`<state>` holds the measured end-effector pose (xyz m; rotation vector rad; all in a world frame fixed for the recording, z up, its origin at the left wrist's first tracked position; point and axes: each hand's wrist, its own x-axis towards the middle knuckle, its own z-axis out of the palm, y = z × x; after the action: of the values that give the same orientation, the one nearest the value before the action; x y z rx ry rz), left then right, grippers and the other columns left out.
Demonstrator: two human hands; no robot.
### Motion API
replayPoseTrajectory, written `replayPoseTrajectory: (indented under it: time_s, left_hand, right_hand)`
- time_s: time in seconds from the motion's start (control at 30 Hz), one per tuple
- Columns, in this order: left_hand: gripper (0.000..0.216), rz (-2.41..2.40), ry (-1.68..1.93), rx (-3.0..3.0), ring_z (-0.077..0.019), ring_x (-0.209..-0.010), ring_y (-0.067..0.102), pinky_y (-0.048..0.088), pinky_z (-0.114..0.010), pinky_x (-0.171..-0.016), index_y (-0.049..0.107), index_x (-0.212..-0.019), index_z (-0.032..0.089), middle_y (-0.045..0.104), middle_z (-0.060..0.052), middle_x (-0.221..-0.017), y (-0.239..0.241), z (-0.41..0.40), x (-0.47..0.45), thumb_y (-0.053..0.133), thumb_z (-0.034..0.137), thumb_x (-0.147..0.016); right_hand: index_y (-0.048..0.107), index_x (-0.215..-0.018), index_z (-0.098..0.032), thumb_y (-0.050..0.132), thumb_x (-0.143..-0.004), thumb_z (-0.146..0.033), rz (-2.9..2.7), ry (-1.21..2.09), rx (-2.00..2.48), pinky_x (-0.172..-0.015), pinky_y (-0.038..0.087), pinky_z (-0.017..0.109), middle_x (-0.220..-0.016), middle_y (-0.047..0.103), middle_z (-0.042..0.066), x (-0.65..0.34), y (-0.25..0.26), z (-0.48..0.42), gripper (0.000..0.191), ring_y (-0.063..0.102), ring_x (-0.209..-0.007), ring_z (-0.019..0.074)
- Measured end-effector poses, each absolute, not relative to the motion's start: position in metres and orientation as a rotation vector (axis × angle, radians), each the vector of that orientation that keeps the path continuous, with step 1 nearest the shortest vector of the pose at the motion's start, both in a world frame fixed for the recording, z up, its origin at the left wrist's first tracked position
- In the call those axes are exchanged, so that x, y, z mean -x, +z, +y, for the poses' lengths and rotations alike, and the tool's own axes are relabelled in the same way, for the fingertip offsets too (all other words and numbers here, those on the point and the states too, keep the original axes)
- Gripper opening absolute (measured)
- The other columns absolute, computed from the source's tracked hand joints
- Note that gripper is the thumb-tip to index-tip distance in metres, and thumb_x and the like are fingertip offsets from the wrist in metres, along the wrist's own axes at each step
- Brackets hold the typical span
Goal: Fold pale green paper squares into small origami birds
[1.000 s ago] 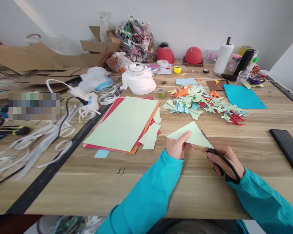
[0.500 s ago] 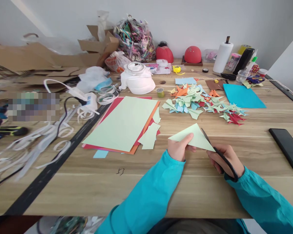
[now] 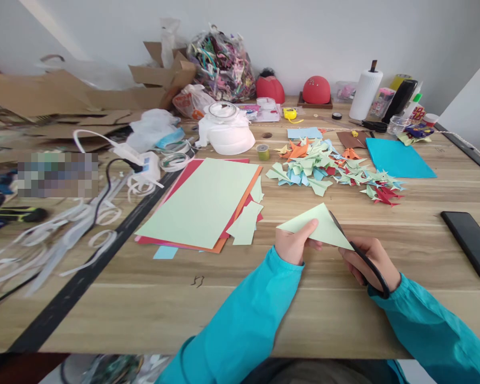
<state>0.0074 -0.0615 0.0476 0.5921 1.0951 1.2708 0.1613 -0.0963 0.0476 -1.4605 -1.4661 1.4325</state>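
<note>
Left hand (image 3: pixel 293 244) pinches a pale green paper triangle (image 3: pixel 324 228) between thumb and fingers, apart from the right hand (image 3: pixel 380 260), which is curled round black scissors (image 3: pixel 369 259) with a blade along the triangle's right edge. Both are above a wooden table (image 3: pixel 144 304), stacked coloured sheets (image 3: pixel 204 202) to the left, folded paper pieces (image 3: pixel 310 165) heaped beyond, a pale wall (image 3: pixel 304 37) behind.

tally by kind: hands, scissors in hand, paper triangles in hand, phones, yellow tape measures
Hands: 2, left hand and right hand
Held scissors: 1
Held green paper triangle: 1
Black phone: 1
Yellow tape measure: 1
Total: 6
</note>
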Motion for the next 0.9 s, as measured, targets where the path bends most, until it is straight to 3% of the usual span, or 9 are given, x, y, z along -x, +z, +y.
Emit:
replayPoseTrajectory:
  time_s: [0.9]
  left_hand:
    - [0.021,1.077,1.303,-0.621,-0.0131,-0.038,0.053,0.043,-0.022,-0.031,0.065,-0.058,0.011,0.061,-0.002,-0.048,0.0446,-0.0616,-0.0082,0.074,0.029,-0.053]
  right_hand:
    - [0.045,-0.055,-0.017,0.059,-0.075,-0.038,-1.522,1.355,1.509,-0.031,0.024,0.017,-0.042,0.038,-0.005,-0.1626,0.0428,-0.0967,0.032,0.034,-0.031,0.0047]
